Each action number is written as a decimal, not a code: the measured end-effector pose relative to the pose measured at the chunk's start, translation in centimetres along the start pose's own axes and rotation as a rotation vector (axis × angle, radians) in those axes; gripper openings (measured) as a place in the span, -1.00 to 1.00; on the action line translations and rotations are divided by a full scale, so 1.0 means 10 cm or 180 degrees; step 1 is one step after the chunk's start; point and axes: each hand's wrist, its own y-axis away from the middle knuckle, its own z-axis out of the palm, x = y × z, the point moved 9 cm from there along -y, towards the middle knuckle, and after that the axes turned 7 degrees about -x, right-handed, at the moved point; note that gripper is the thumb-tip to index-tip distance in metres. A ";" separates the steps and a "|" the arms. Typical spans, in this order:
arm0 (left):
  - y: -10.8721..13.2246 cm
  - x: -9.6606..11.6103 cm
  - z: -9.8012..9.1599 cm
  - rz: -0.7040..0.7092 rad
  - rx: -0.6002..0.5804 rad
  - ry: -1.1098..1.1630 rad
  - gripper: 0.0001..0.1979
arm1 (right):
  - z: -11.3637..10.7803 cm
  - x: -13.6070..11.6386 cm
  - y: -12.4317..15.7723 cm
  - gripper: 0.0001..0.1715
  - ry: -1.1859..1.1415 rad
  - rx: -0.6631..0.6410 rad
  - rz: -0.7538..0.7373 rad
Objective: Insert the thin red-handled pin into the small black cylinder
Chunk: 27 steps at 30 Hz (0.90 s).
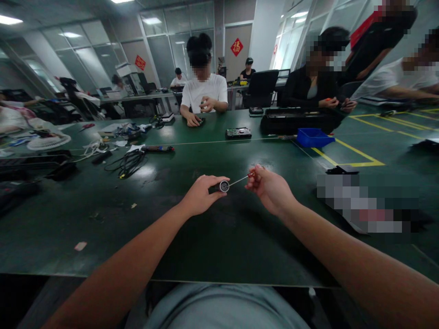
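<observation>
Between the thumb and fingers of my left hand [200,195] is a small round part [224,186] with a pale metal rim and a dark face; its exact kind is too small to make out. My right hand [269,187] grips a screwdriver [239,180] by its reddish handle, most of which the fingers cover. The thin shaft slants down to the left, and its tip meets the right edge of the round part. Both hands are held over the green table [219,246].
Cables [128,162] and a pen-like tool [159,149] lie to the left. Ahead is a circuit-board device [238,133], with a blue bin [314,137] and a long black housing [300,121] farther right. A co-worker [204,93] sits opposite. The table's near edge [240,284] runs before my body.
</observation>
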 end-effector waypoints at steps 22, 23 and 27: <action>-0.01 -0.16 0.10 -0.0266 -0.0160 -0.0312 -0.58 | 0.28 -0.47 0.32 -0.75 0.2544 -0.0149 -0.1410; -0.01 -0.16 0.11 -0.0263 -0.0174 -0.0325 -0.58 | 0.29 -0.48 0.33 -0.75 0.2600 -0.0174 -0.1434; -0.01 -0.19 0.11 -0.0325 -0.0203 -0.0310 -0.59 | 0.32 -0.52 0.35 -0.77 0.2880 -0.0152 -0.1550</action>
